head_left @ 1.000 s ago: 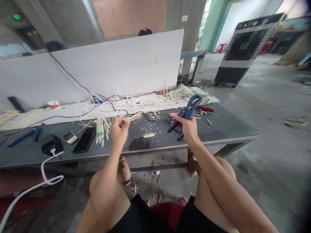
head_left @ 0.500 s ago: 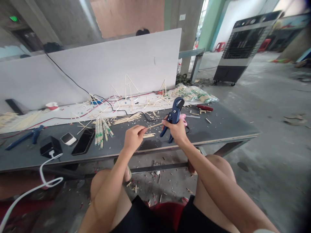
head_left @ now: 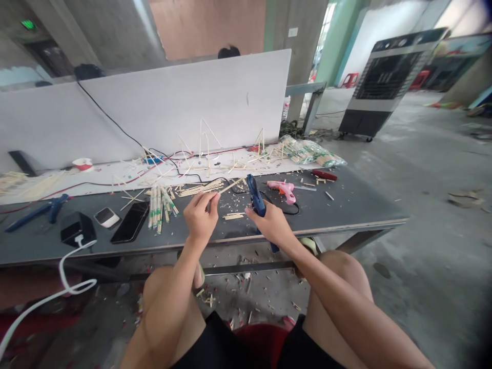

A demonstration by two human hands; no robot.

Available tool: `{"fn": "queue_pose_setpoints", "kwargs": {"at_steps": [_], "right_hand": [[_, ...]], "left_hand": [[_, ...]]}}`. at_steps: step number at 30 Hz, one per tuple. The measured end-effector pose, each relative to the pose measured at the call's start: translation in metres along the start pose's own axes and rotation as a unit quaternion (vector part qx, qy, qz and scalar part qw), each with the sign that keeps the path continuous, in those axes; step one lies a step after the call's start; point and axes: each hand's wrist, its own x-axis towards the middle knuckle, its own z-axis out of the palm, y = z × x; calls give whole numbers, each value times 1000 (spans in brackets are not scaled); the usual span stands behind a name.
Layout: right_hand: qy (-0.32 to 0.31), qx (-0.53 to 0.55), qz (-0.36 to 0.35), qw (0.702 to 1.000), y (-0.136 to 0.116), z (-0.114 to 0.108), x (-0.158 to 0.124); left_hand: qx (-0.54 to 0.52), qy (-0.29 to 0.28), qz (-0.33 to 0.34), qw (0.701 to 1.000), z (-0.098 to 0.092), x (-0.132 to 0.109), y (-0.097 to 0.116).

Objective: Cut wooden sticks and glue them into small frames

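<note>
My left hand (head_left: pixel 201 216) is closed in a pinch on a thin wooden stick (head_left: pixel 232 185), which points up and to the right. My right hand (head_left: pixel 271 221) grips a blue pipe cutter (head_left: pixel 255 196) by its handles, its head upright beside the far end of the stick. Whether the stick touches the jaw I cannot tell. Below the stick a few cut sticks (head_left: pixel 233 216) lie on the grey table (head_left: pixel 342 205). A loose bundle of sticks (head_left: pixel 202 187) is behind my left hand. To the right of the cutter rests a pink glue gun (head_left: pixel 282 189).
Paper-wrapped sticks (head_left: pixel 156 209), a phone (head_left: pixel 130 223), a black charger box (head_left: pixel 78 229) and another blue cutter (head_left: pixel 38 212) lie at left. Stick frames (head_left: pixel 207 146) stand by the white board (head_left: pixel 172 97). Bagged sticks (head_left: pixel 311 151) and a red-handled tool (head_left: pixel 324 175) are at right.
My right hand has turned the cutter and moved it left and down, away from the glue gun, which now shows. My left hand has shifted left; the stick now tilts upward more.
</note>
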Motion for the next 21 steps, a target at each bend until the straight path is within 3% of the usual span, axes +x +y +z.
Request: {"fn": "queue_pose_setpoints", "kwargs": {"at_steps": [9,21], "right_hand": [[-2,-63,-33,997,-6,6,-6],[35,-173,-37,984,-7,13,-7]], "left_hand": [[35,11,67,997,7,2,10],[50,24,89,994,5,6,15]]}}
